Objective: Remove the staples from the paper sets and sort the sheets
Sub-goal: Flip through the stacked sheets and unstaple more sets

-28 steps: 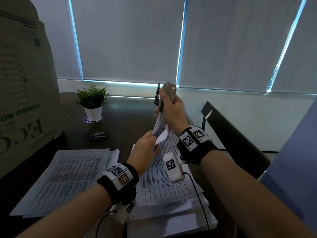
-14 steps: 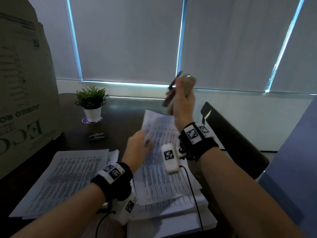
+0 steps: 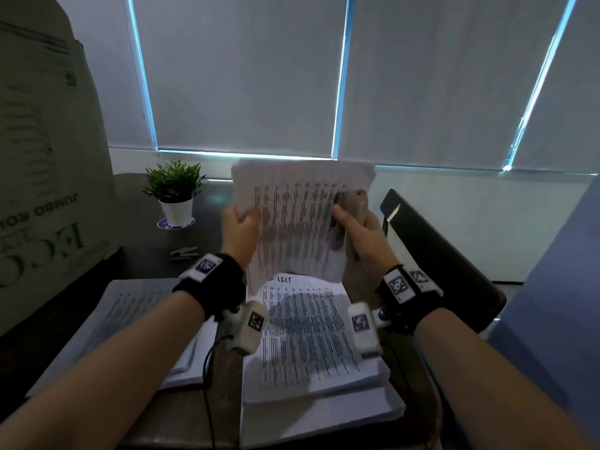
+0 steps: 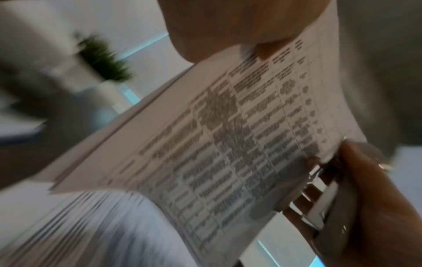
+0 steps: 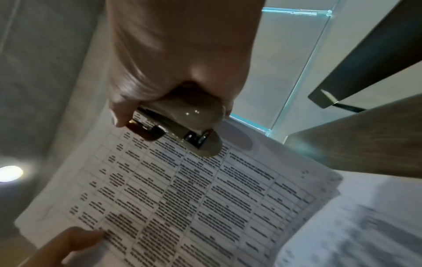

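Note:
A printed paper set (image 3: 298,222) stands upright in the air above the table. My left hand (image 3: 242,220) pinches its left edge, thumb on the printed side. My right hand (image 3: 352,219) grips a beige stapler (image 3: 355,203) at the set's right edge, its thumb pressing on the paper. In the right wrist view the stapler (image 5: 180,126) lies across the top of the paper set (image 5: 194,198), with its metal end showing. In the left wrist view the paper set (image 4: 228,135) curves between both hands. A stack of printed sheets (image 3: 311,336) lies under the hands.
A second paper stack (image 3: 130,319) lies on the dark table at the left. Behind it are a small grey object (image 3: 185,253), a potted plant (image 3: 173,193) and a large cardboard box (image 3: 42,157). A black chair back (image 3: 438,254) stands at the right.
The paper set has been lifted off the stack and now stands upright between both hands. My right hand has come down with the stapler to the set's right edge.

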{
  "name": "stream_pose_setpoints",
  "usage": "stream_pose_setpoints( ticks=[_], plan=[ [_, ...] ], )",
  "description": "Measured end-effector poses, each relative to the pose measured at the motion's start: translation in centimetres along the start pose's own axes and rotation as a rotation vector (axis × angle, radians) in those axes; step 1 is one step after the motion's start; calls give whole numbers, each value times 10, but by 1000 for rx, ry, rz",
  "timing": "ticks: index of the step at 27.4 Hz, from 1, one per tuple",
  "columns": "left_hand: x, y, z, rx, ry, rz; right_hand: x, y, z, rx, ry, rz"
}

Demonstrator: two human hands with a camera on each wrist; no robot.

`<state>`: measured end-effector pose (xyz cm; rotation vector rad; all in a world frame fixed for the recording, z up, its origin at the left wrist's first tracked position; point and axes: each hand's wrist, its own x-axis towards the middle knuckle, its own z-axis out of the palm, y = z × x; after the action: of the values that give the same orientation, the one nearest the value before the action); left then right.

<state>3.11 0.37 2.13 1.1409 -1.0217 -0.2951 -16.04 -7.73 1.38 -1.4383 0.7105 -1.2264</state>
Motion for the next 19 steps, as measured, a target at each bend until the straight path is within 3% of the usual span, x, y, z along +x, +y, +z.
stream_pose_setpoints(
  ticks=[2,4,6,10,12,14,19],
  plan=[
    [-14,-38,-4,26,-67,-202,-15,24,-2,-58,-29,143],
    [-26,-66,-8,131,-239,-387,-22,49,-4,-122,-66,256],
    [-33,-75,-5,197,-286,-415,-24,48,-2,-144,-37,213],
    [-14,-46,-13,59,-15,-270,-16,7,22,-96,10,100],
    [2,-37,-38,75,181,-267,-9,3,46,-129,-66,143],
    [12,-38,-75,196,295,-291,-7,13,77,-194,-171,189],
    [10,-68,-187,616,212,-408,-19,59,180,-176,-304,463]
  ],
)
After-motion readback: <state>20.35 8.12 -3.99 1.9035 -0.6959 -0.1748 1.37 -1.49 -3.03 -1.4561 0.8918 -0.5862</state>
